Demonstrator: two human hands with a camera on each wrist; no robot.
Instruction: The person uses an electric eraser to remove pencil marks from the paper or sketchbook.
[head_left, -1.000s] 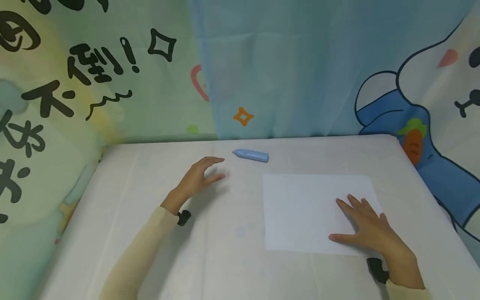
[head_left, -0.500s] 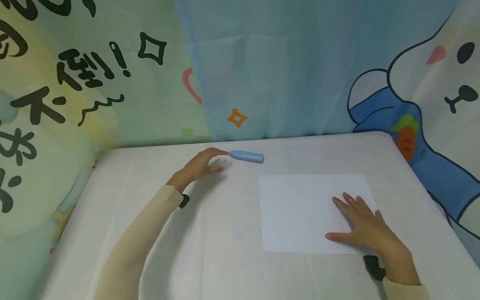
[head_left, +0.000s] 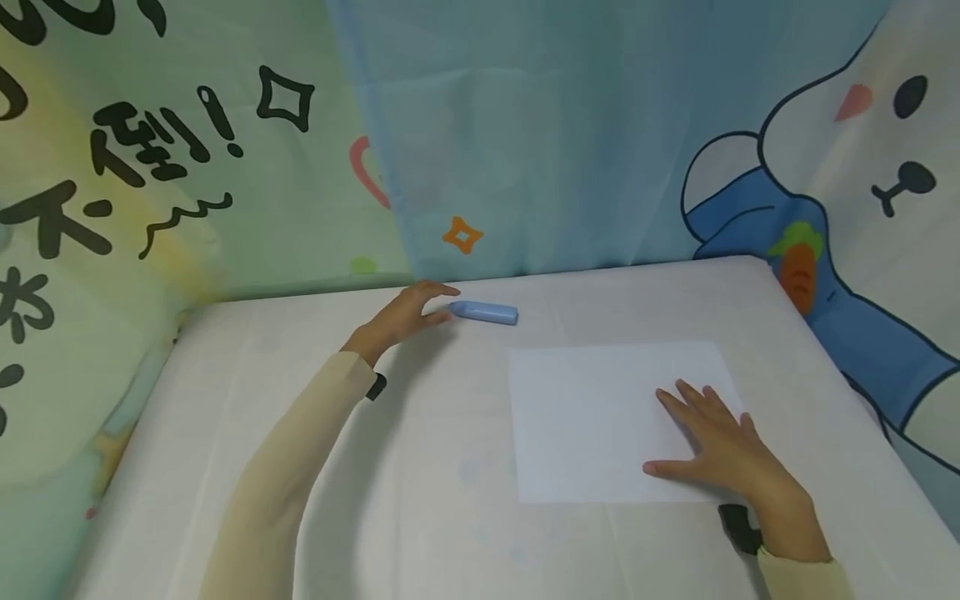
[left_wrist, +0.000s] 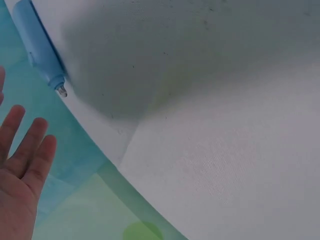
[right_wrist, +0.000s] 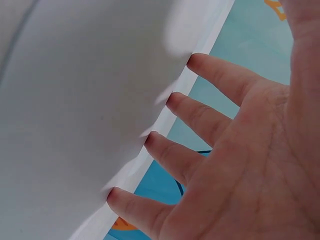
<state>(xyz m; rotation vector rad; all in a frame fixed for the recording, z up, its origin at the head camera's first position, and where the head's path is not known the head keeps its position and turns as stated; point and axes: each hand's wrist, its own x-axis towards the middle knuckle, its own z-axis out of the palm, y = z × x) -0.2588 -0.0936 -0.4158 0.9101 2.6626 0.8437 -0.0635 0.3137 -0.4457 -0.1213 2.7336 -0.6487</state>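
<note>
A light blue pen-shaped device (head_left: pixel 486 312) lies near the back edge of the table; in the left wrist view the blue body (left_wrist: pixel 39 42) shows a small button and a narrow metallic tip. My left hand (head_left: pixel 405 315) is at its pointed end, thumb and index finger apart, gripping nothing. Over in the left wrist view, the other fingers of that hand (left_wrist: pixel 25 175) are extended. A white sheet of paper (head_left: pixel 581 425) lies flat on the right half of the table. Spread fingers of my right hand (head_left: pixel 727 450) rest on its right side, the fingertips (right_wrist: pixel 156 137) pressing the surface.
A white cloth covers the table (head_left: pixel 442 533). Directly behind the table's back edge hangs a printed curtain (head_left: pixel 525 167) with lettering and a cartoon animal. Each wrist carries a small black device (head_left: pixel 738 529).
My left hand has moved forward to the pen-shaped device's tip. The right hand keeps its place on the paper. The head view has shifted slightly.
</note>
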